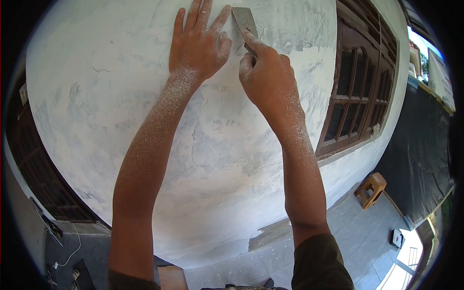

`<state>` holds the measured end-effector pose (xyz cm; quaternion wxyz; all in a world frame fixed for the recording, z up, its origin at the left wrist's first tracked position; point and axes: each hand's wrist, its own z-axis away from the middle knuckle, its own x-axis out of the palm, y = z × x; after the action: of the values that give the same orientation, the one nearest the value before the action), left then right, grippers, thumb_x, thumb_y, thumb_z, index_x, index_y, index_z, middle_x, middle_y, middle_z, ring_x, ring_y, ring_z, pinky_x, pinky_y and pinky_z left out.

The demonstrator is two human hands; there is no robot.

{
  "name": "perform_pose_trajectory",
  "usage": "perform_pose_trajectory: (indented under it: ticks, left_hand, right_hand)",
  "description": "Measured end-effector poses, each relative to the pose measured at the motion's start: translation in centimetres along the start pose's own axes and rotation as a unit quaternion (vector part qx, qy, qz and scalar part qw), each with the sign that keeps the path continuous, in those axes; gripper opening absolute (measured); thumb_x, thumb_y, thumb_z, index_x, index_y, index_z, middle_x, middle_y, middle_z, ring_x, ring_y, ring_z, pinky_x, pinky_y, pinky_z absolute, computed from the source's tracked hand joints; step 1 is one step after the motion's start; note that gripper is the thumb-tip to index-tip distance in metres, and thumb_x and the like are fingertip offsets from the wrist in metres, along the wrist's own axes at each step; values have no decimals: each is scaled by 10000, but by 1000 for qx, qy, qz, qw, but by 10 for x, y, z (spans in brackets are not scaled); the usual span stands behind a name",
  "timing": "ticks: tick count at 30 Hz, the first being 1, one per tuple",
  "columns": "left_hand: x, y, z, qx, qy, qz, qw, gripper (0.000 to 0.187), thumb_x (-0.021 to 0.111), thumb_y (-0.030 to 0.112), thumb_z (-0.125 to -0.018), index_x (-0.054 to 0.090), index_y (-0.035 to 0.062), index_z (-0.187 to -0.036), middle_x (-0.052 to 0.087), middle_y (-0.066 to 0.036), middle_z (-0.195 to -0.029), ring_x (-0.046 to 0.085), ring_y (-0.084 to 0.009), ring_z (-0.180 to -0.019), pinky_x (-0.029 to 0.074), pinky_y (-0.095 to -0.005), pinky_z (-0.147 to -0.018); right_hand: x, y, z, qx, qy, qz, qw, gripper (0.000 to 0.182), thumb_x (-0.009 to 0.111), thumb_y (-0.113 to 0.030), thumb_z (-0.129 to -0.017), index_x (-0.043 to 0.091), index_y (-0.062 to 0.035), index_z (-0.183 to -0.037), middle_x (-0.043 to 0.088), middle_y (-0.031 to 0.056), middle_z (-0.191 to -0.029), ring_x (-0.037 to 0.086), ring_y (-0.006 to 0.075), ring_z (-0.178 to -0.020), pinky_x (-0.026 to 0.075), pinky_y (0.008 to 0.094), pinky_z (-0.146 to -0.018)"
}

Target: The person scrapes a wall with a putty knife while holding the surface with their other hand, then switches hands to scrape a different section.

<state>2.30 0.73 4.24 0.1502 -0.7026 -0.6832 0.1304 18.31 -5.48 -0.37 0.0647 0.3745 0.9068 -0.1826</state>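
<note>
Biggest thing here is the wall (121,87), whitish plaster with grey patches and a few hairline cracks, filling most of the view. To the right there's one dark brown wooden window (357,92) with arched panes, its top cut off by the edge of the frame. Far right a black sheet (420,150) hangs along the side, and below that the tiled floor (357,241) runs off to the right. Down on the floor sits one small wooden stool (371,189), and past it a little white box-like thing (397,238) I honestly can't make out; can't tell if there's anything in it. On the left a dark door or shutter is half hidden in the lens edge, with a white cable (72,249) trailing below it. Two arms, both dusted in white powder. The left hand (199,46) lies flat on the wall, fingers spread wide, holding nothing. The right hand (266,72) is just beside it, its grip closed around one metal scraper (245,21), blade pressed to the wall up top, handle mostly hidden in the fist.
</note>
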Motion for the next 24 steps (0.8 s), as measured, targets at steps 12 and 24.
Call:
perform_pose_trajectory:
  ticks: [12,24]
  left_hand:
    - [-4,1,-1,-8,-13,11,1000,653,535,276,-927,426,84,-1541,269,-223,-1648,200,-355,-1553,138,-539,-1270]
    - [-1,2,-1,-10,-10,-1,1000,651,536,267,-917,441,73,-1530,275,-233,-1642,215,-367,-1546,143,-546,-1266]
  right_hand:
    - [3,4,13,19,-12,11,1000,447,566,-69,-945,633,-88,-1387,744,254,-938,757,321,-760,610,421,-779]
    - [6,10,17,-1,-15,27,1000,453,582,-72,-945,624,-90,-1396,751,238,-970,753,314,-731,620,422,-777]
